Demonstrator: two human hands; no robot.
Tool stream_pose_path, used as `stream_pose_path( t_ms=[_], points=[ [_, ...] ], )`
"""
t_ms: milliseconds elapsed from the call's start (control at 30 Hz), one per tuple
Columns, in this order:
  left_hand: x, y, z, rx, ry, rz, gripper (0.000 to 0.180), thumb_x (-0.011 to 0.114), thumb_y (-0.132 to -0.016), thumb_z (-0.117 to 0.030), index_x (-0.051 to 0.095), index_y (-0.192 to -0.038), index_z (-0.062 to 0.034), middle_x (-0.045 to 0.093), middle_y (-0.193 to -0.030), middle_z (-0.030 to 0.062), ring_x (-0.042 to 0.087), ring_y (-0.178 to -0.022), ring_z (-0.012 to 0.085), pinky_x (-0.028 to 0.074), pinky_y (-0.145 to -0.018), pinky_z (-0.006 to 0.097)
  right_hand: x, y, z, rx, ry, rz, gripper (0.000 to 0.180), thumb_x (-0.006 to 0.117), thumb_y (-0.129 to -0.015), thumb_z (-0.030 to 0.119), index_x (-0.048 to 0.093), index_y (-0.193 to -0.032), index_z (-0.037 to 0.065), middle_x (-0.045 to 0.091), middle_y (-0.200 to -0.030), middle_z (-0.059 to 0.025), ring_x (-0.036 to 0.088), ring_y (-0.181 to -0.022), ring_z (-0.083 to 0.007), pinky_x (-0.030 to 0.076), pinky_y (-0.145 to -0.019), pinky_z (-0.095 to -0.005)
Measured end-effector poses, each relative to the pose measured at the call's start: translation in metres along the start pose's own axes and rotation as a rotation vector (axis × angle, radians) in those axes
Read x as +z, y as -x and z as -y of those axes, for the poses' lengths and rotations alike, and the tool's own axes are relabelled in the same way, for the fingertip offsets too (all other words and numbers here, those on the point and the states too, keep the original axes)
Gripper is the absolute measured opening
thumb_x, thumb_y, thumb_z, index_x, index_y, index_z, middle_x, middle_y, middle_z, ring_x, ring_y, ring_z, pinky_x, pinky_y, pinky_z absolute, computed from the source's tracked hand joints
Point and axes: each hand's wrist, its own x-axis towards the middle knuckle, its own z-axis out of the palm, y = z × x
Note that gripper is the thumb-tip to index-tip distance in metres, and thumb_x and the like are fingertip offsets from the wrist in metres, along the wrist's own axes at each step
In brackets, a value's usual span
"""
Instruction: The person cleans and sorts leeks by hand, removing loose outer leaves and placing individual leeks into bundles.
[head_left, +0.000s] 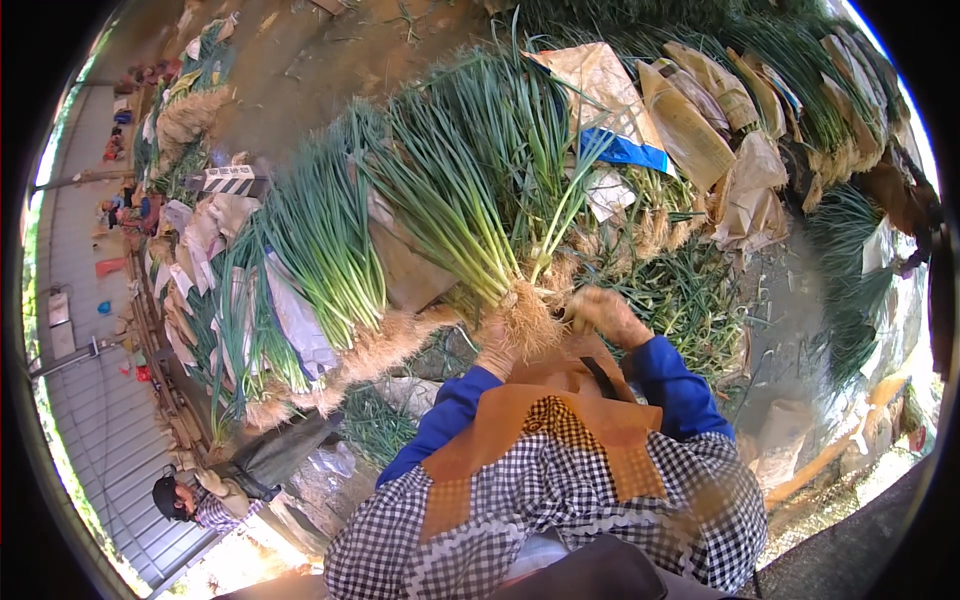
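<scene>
A thick bunch of green onions [450, 200] lies in front of me, its long green leaves pointing away and its pale, hairy roots [531, 318] toward my apron. My left hand [496, 350] is closed at the left side of the root end, and the roots partly cover its fingers. Just right of the roots, my right hand [606, 316] has its fingers curled together; what they pinch, if anything, is too small to make out. A separate green onion stalk [558, 235] leans up to the right from the root end.
Tied-looking onion bundles [325, 235] lie to the left with brown paper between them. Paper sacks [685, 120] and more bundles [815, 110] fill the back right. Loose green leaves [690, 310] are heaped right of my hand. Another person [210, 495] is at the lower left.
</scene>
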Motion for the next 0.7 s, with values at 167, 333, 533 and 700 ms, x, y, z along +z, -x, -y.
stream_pose_path(
  t_ms=[167,333,533,700],
  points=[
    [-0.057,-0.012,-0.008,0.089,-0.174,-0.117,0.031,0.054,-0.084,-0.020,0.052,-0.111,-0.0042,0.059,-0.100,0.0128,0.058,-0.088,0.0265,0.049,-0.080,0.043,0.007,-0.066,0.016,-0.726,1.085,-0.353,0.027,0.062,-0.075,0.024,0.060,-0.099,0.013,0.060,-0.083,-0.0092,0.058,-0.069,-0.0263,0.047,-0.060,-0.0362],
    [-0.048,-0.009,-0.004,0.215,-0.329,-0.166,0.032,0.052,-0.085,-0.021,0.052,-0.111,-0.0026,0.059,-0.100,0.0117,0.059,-0.088,0.0224,0.050,-0.079,0.040,0.031,-0.085,-0.014,-0.779,0.696,-0.332,0.011,0.059,-0.076,0.018,0.059,-0.074,0.006,0.057,-0.063,-0.0126,0.057,-0.061,-0.0291,0.046,-0.057,-0.0362],
    [0.003,0.004,-0.002,0.072,-0.059,-0.135,0.031,0.051,-0.085,-0.019,0.053,-0.110,-0.0017,0.060,-0.099,0.0123,0.060,-0.088,0.0226,0.051,-0.079,0.038,0.022,0.012,0.006,0.051,0.232,0.590,0.010,0.057,-0.084,0.015,0.059,-0.086,0.005,0.058,-0.075,-0.0020,0.055,-0.066,-0.0120,0.047,-0.062,-0.0268],
    [0.007,0.005,-0.004,0.090,-0.198,-0.097,0.031,0.051,-0.085,-0.017,0.052,-0.113,-0.0027,0.059,-0.103,0.0111,0.059,-0.090,0.0235,0.050,-0.082,0.039,-0.028,-0.014,-0.022,-0.040,0.399,0.023,0.025,0.045,-0.089,0.023,0.059,-0.100,0.005,0.061,-0.091,-0.0112,0.060,-0.077,-0.0209,0.048,-0.066,-0.0290]
  ],
)
